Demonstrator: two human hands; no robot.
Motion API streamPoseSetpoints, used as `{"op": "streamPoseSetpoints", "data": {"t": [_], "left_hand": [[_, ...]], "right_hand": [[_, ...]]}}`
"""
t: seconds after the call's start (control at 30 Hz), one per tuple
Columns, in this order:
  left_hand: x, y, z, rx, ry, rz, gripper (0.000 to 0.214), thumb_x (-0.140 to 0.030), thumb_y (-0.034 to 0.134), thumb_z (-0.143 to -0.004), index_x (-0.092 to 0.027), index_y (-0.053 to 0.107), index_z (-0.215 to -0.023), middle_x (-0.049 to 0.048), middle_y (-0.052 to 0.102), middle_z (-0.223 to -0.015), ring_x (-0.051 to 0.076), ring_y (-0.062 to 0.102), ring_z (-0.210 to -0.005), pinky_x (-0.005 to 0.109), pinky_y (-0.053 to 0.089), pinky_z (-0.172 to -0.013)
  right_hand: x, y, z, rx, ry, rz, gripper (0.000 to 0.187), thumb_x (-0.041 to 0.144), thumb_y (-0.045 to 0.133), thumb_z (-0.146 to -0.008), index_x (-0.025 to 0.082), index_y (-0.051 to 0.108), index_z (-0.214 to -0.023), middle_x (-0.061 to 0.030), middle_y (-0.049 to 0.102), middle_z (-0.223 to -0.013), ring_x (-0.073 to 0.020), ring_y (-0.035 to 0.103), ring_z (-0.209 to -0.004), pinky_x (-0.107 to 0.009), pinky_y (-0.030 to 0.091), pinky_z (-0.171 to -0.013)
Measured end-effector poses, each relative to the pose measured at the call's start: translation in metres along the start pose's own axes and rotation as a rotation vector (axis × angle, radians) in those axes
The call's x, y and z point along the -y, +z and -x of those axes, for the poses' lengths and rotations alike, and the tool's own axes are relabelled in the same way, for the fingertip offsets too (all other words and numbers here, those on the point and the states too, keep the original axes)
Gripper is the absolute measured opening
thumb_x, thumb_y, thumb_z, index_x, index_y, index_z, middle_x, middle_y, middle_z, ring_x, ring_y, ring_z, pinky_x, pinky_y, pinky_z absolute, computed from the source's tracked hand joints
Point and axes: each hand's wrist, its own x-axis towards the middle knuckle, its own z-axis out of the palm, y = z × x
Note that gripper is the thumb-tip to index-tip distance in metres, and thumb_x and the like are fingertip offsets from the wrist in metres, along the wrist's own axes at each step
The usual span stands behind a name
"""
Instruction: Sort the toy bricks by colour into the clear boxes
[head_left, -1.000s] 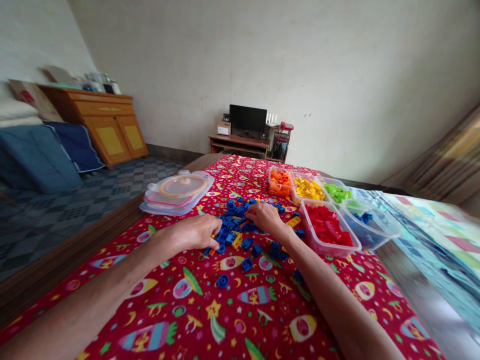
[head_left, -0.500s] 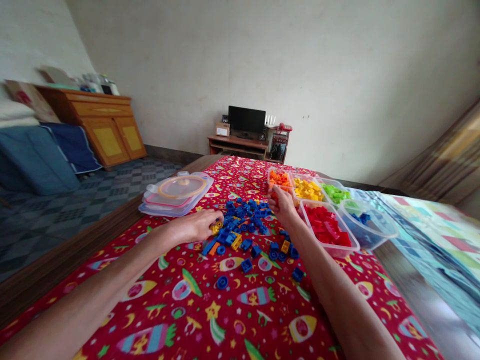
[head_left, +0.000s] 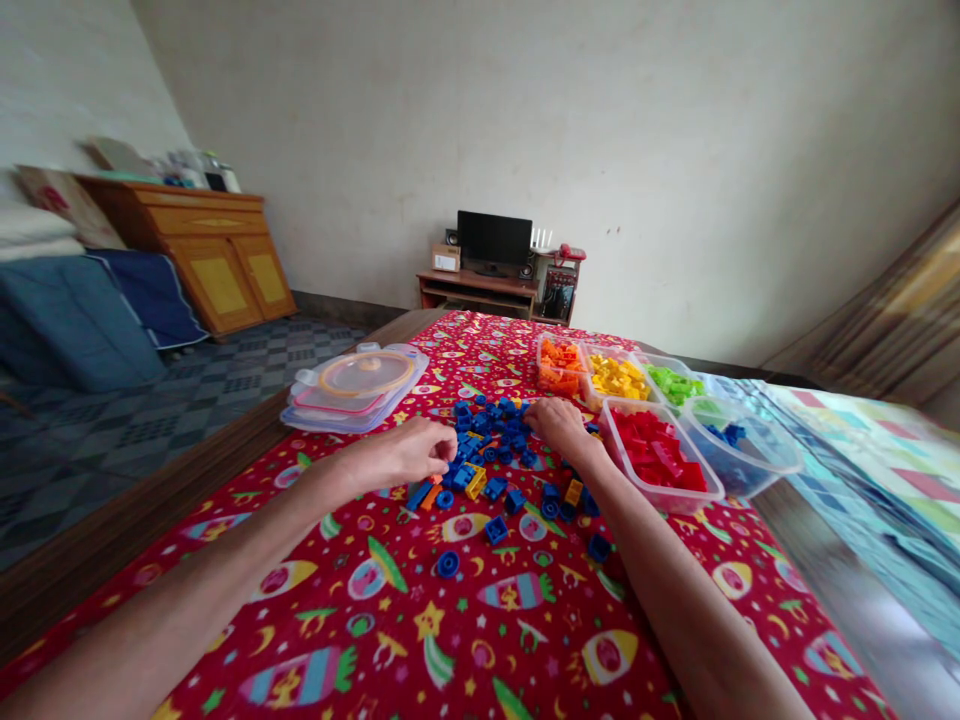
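Observation:
A loose pile of toy building bricks, mostly blue with some yellow and orange, lies on the red patterned tablecloth. At the pile's left edge, my left hand is closed with its fingers curled together. Whatever it holds, if anything, is hidden; orange bricks lie just below it. My right hand reaches to the pile's right edge, fingers bent down and drawn together among blue bricks. Its fingertips are hidden, so I cannot make out what they grip. A yellow brick lies between the hands.
At the right stand clear tubs of orange bricks, yellow bricks, green bricks, red bricks and blue bricks. Stacked lids lie at the left. Beyond the table are a monitor and a wooden cabinet.
My right hand has moved from the front of the orange tub back to the pile. My left hand has shifted slightly right, and the yellow pieces at its fingertips no longer show.

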Motion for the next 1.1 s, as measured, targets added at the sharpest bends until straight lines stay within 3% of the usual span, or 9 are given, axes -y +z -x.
{"op": "streamPoseSetpoints", "data": {"t": [0.13,0.3,0.5,0.73,0.87,1.0,1.1], "left_hand": [[-0.004,0.012,-0.003,-0.051,0.083,-0.173,0.006,-0.020,0.054,-0.072,-0.019,0.060,-0.073,0.0020,0.063,-0.077,0.016,0.058,-0.071,0.024,0.041,-0.064],[-0.005,0.009,-0.002,-0.018,0.059,-0.093,0.007,-0.016,0.054,-0.075,-0.019,0.060,-0.074,-0.0014,0.061,-0.069,0.013,0.056,-0.062,0.021,0.038,-0.057],[-0.011,0.012,0.003,-0.020,0.076,-0.209,0.001,-0.020,0.060,-0.076,-0.019,0.059,-0.075,0.0019,0.063,-0.081,0.017,0.060,-0.075,0.024,0.042,-0.068],[-0.030,0.008,0.014,0.088,0.001,-0.286,0.021,-0.020,0.068,-0.070,-0.020,0.059,-0.089,0.0027,0.064,-0.094,0.020,0.062,-0.086,0.026,0.046,-0.073],[-0.032,0.016,0.017,0.064,0.023,-0.348,0.037,-0.014,0.063,-0.072,-0.021,0.060,-0.108,0.0072,0.063,-0.120,0.023,0.058,-0.111,0.027,0.043,-0.093],[-0.023,0.029,0.023,0.027,0.050,-0.352,0.053,-0.010,0.056,-0.075,-0.022,0.054,-0.127,0.0075,0.054,-0.138,0.024,0.046,-0.130,0.029,0.036,-0.106],[-0.013,0.035,0.025,0.005,0.096,-0.302,0.058,-0.009,0.056,-0.076,-0.022,0.052,-0.132,0.0063,0.052,-0.141,0.024,0.043,-0.133,0.028,0.035,-0.108]], "right_hand": [[0.006,-0.004,0.004,0.043,-0.019,0.058,0.031,0.021,0.043,-0.094,0.016,0.068,-0.111,-0.0154,0.069,-0.109,-0.0269,0.066,-0.103,-0.033,0.052,-0.081],[0.012,-0.004,0.004,0.046,-0.016,0.078,0.032,0.015,0.043,-0.092,0.017,0.066,-0.113,-0.0165,0.070,-0.106,-0.0284,0.067,-0.102,-0.035,0.053,-0.077],[0.014,0.003,-0.003,0.044,0.015,0.088,0.033,0.010,0.041,-0.090,0.014,0.072,-0.102,-0.0189,0.071,-0.100,-0.0286,0.068,-0.098,-0.033,0.053,-0.074],[0.003,0.002,0.001,-0.053,0.044,0.004,0.030,0.027,0.046,-0.093,0.022,0.071,-0.108,-0.0131,0.072,-0.103,-0.0273,0.068,-0.097,-0.033,0.051,-0.076],[-0.005,0.006,-0.001,-0.098,0.075,-0.073,0.027,0.034,0.051,-0.091,0.023,0.072,-0.105,-0.0121,0.071,-0.105,-0.0264,0.066,-0.100,-0.032,0.049,-0.080],[-0.013,0.015,-0.011,-0.215,0.130,-0.335,0.027,0.036,0.053,-0.089,0.020,0.072,-0.099,-0.0095,0.071,-0.092,-0.0223,0.065,-0.092,-0.028,0.046,-0.075],[-0.013,0.018,-0.019,-0.241,0.107,-0.818,0.033,0.040,0.054,-0.087,0.015,0.062,-0.067,-0.0005,0.057,-0.059,-0.0120,0.054,-0.059,-0.021,0.039,-0.056]]}}
